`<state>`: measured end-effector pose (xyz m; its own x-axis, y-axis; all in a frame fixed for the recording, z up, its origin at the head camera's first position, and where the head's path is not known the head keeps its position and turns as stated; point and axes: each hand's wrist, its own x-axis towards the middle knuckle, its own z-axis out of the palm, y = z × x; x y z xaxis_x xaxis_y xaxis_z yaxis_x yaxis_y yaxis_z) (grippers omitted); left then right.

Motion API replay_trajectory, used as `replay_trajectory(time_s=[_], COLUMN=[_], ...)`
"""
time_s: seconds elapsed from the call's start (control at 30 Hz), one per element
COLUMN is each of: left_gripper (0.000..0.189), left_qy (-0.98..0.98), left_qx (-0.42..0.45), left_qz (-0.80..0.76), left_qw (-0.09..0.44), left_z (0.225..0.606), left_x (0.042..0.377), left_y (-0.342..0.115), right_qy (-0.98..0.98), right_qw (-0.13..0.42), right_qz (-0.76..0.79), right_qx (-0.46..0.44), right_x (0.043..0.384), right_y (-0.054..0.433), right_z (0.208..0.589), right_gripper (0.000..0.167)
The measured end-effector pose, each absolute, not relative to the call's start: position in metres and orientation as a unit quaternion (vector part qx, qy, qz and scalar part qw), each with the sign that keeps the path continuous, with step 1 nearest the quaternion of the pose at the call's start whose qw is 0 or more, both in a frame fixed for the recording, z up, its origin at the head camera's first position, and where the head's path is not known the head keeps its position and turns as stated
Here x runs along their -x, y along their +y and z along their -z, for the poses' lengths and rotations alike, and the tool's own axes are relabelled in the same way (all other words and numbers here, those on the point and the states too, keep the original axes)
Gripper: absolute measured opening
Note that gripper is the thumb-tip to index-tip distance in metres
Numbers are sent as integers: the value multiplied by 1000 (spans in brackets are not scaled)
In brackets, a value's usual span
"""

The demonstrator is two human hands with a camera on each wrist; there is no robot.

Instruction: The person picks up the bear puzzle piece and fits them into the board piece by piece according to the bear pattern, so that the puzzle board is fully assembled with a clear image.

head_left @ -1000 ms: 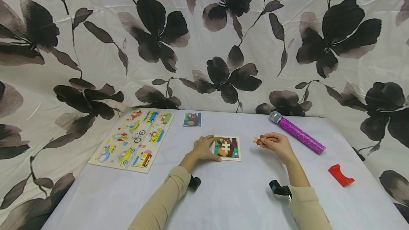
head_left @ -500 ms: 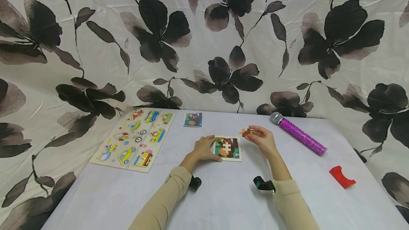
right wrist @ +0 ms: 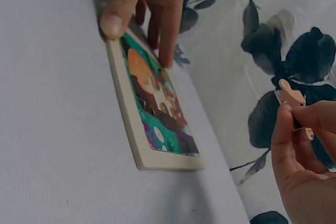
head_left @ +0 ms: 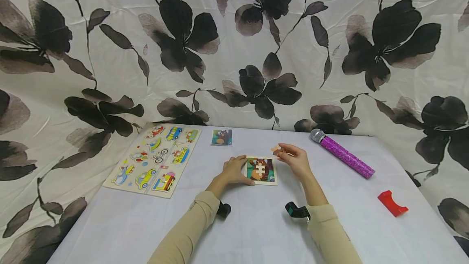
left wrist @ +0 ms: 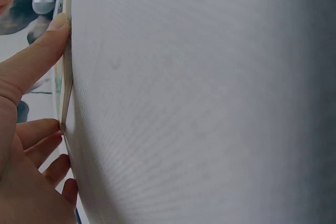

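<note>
A small square jigsaw puzzle [head_left: 271,183] with a wooden rim lies mid-table and pictures a brown bear. A cross-shaped gap of bare wood shows at its centre. My left hand [head_left: 233,171] holds its left side, thumb [right wrist: 112,26] at the near edge and fingertips along the left edge. Above and right of the puzzle, my right hand [head_left: 295,161] pinches a brown and orange puzzle piece [right wrist: 290,96] between thumb and fingers, raised off the table. In the left wrist view, mostly white tablecloth shows beside the left hand [left wrist: 31,182].
A pegged vehicle board [head_left: 141,186] lies at the left. Behind the puzzle is a small bear picture card [head_left: 221,137]. A purple glittery microphone [head_left: 342,154] and a red curved block [head_left: 392,203] lie at the right. A floral cloth [head_left: 256,52] hangs behind the table.
My right hand has moved left with the puzzle piece, from beside the microphone to near the puzzle's upper right corner. The left hand and the puzzle stay in place.
</note>
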<state>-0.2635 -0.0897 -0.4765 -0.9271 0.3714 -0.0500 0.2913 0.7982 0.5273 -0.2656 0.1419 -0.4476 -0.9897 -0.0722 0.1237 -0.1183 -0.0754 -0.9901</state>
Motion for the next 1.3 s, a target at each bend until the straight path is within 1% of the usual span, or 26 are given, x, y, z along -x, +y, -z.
replay_trajectory(time_s=[0.13, 0.23, 0.37, 0.57, 0.77, 0.8, 1.0, 1.13, 1.3], left_gripper=[93, 93, 93, 93, 93, 93, 93, 92, 92], left_qy=[944, 945, 946, 946, 947, 947, 948, 949, 947], left_qx=[-174, -174, -175, -173, -172, -173, -176, -176, -173], left_qz=[-268, -267, -262, -262, -258, -258, -253, -251, -259], left_qw=[78, 77, 77, 79, 80, 80, 77, 75, 80], left_z=[477, 477, 478, 478, 476, 476, 477, 477, 476], left_x=[263, 263, 264, 265, 264, 264, 264, 265, 263], left_y=[-90, -90, -90, -90, -89, -89, -90, -90, -90], right_qy=[-694, -700, -717, -766, -831, -842, -892, -909, -919], right_qw=[38, 49, 46, 19, 35, 39, 55, 57, 43], right_qz=[-718, -711, -693, -634, -542, -522, -414, -376, -353], right_qx=[-46, -42, -67, -102, -122, -131, -170, -169, -168], right_x=[267, 270, 272, 270, 269, 272, 270, 271, 270], right_y=[137, 133, 128, 117, 103, 103, 95, 91, 88], right_z=[448, 449, 451, 453, 465, 471, 479, 479, 477], right_gripper=[40, 35, 29, 30, 27, 26, 21, 16, 11])
